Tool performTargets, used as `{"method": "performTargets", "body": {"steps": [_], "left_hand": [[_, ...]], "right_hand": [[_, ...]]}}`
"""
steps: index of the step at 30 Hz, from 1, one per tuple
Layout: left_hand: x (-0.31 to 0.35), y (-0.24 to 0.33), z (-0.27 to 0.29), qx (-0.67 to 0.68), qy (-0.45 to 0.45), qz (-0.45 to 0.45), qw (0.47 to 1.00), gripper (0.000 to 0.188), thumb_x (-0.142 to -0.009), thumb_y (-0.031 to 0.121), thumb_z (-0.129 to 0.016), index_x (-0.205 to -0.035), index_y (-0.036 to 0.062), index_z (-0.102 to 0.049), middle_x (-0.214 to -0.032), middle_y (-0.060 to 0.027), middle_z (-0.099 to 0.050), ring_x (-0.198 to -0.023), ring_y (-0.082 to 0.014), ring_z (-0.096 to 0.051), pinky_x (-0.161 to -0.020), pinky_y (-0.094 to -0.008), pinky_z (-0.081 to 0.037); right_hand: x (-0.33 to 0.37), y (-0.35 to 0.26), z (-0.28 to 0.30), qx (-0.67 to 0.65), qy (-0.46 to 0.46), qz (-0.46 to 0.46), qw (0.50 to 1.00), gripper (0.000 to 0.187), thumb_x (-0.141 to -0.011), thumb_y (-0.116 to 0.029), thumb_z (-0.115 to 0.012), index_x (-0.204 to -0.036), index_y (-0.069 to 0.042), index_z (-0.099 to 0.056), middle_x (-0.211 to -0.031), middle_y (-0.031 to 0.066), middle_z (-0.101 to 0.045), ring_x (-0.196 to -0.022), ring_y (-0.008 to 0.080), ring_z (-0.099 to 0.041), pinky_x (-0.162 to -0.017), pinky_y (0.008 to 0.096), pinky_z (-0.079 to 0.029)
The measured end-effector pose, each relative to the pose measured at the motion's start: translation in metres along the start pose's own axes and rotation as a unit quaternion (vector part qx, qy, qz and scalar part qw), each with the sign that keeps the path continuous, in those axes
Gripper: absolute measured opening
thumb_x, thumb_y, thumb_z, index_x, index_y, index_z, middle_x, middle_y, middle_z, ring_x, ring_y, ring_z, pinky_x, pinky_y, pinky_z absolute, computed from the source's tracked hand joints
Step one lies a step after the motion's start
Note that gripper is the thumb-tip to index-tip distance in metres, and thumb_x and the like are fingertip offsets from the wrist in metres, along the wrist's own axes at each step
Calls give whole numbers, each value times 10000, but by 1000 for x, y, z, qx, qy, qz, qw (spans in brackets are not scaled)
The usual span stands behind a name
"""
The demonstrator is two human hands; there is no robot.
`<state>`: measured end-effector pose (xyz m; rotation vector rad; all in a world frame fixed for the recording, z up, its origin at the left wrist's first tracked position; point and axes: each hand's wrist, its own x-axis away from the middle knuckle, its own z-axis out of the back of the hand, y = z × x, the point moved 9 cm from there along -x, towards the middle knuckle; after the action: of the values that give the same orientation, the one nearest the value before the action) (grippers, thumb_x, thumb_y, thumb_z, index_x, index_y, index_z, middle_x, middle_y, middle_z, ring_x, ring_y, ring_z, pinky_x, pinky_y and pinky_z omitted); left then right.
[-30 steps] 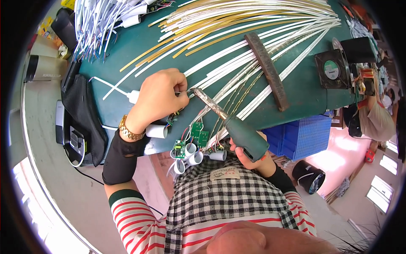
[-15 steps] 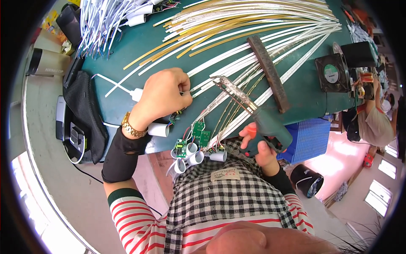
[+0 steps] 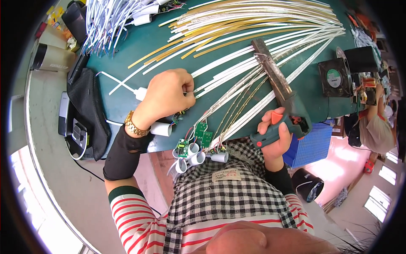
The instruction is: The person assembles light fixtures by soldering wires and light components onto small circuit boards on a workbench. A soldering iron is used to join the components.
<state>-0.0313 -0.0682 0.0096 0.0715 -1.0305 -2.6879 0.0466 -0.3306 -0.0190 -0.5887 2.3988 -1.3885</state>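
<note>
Gripping a dark green heat gun (image 3: pixel 295 113) by its handle, the right hand (image 3: pixel 275 142) has its fingers wrapped around the grip, just below the orange trigger. The gun's metal nozzle points up and away, overlapping a dark metal bar (image 3: pixel 259 47) in this view; whether they touch, I cannot tell. The left hand (image 3: pixel 169 94), a gold watch (image 3: pixel 135 125) on its wrist, is over the green table (image 3: pixel 120 63) with thumb and forefinger pinched narrow. They seem to hold the near end of a white strip (image 3: pixel 205 93), though the tips hide much of it. Just beside that hand lies a white plug (image 3: pixel 140 93) with a cable, and a white tube (image 3: pixel 161 128) sits under the wrist. Between the two hands, at the table's near edge, green circuit boards (image 3: pixel 201 130) rest beside several more white tubes (image 3: pixel 197 158). Gold strips (image 3: pixel 203 42) fan out across the far side, and a black fan (image 3: pixel 334 78) stands at the right.
</note>
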Motion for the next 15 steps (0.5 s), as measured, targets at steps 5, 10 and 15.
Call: {"method": "performTargets", "body": {"steps": [5,10,15], "left_hand": [[1,0,2,5,2,-7,1000,92,-614,71,-662,-657,35,-589,-693,-86,-560,-649,-260,-572,-585,-352,-445],[1,1,1,10,11,-23,1000,125,-608,58,-681,-667,29,-575,-679,-77,-532,-609,-217,-555,-563,-319,-430],[2,5,2,-10,-6,-44,999,99,-638,47,-640,-676,41,-548,-685,-84,-511,-648,-254,-546,-574,-353,-424]], "right_hand": [[3,-2,10,-72,30,33,996,359,-915,-229,-476,-1224,-48,-439,-969,158,-560,-670,167,-564,-670,344,-492],[-7,-19,18,-113,60,41,991,349,-948,-302,-444,-1246,-122,-432,-929,89,-535,-694,149,-537,-727,361,-479],[-18,-33,22,-65,62,74,993,379,-960,-342,-427,-1237,-84,-435,-857,89,-537,-646,157,-532,-699,344,-470]]}}
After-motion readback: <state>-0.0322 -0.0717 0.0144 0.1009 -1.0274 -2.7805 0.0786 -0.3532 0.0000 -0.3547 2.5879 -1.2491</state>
